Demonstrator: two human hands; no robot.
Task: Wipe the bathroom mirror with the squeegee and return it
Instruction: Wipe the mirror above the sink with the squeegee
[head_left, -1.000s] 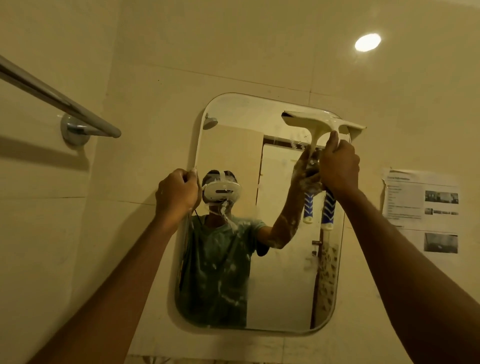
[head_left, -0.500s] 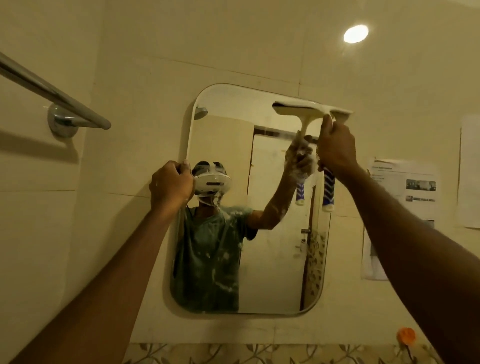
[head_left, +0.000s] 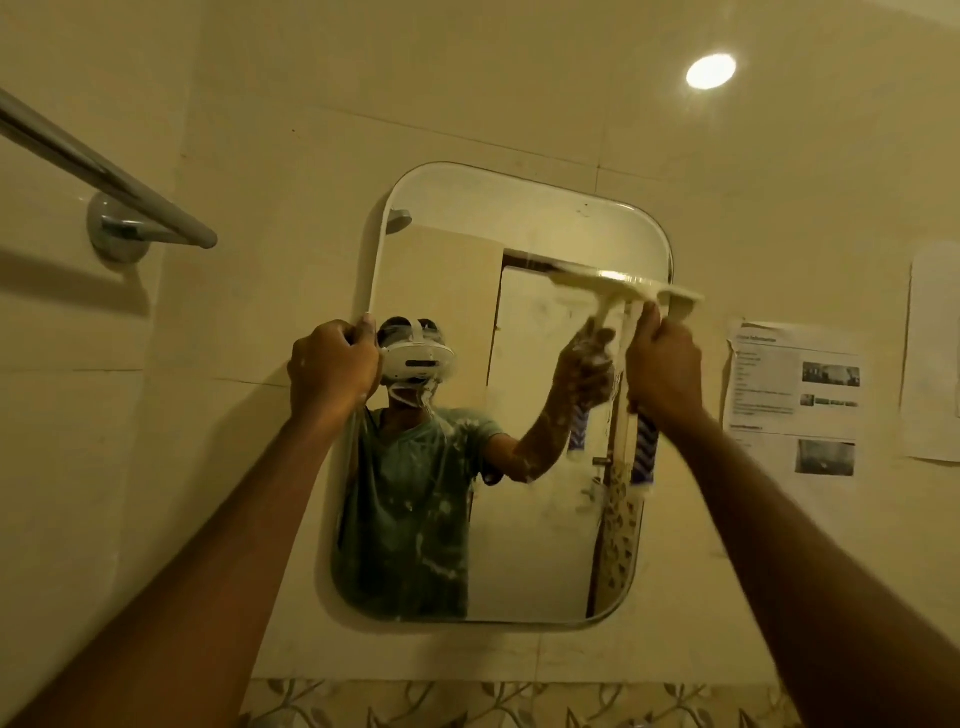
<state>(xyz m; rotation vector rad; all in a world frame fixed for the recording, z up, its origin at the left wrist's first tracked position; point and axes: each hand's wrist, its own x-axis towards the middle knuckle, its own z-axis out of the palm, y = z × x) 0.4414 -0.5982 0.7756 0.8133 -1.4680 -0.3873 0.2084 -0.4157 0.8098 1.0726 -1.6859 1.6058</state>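
A rounded rectangular mirror (head_left: 545, 519) hangs on the beige tiled wall, streaked with white foam. My right hand (head_left: 662, 371) grips the white squeegee (head_left: 618, 283) by its blue-and-white handle. Its blade lies flat across the glass at the upper right, a little below the top edge, one end reaching past the right rim. My left hand (head_left: 332, 364) is closed on the mirror's left edge at mid-height. The mirror reflects a person in a green shirt with a white headset.
A chrome towel bar (head_left: 109, 176) juts from the wall at upper left. Printed paper sheets (head_left: 795, 400) are stuck to the wall right of the mirror. A round ceiling light (head_left: 710, 71) glows above. A leaf-patterned tile band (head_left: 467, 701) runs below.
The squeegee blade has slid down from the mirror's top edge, leaving a cleaner strip above it. My left hand has stayed on the left rim.
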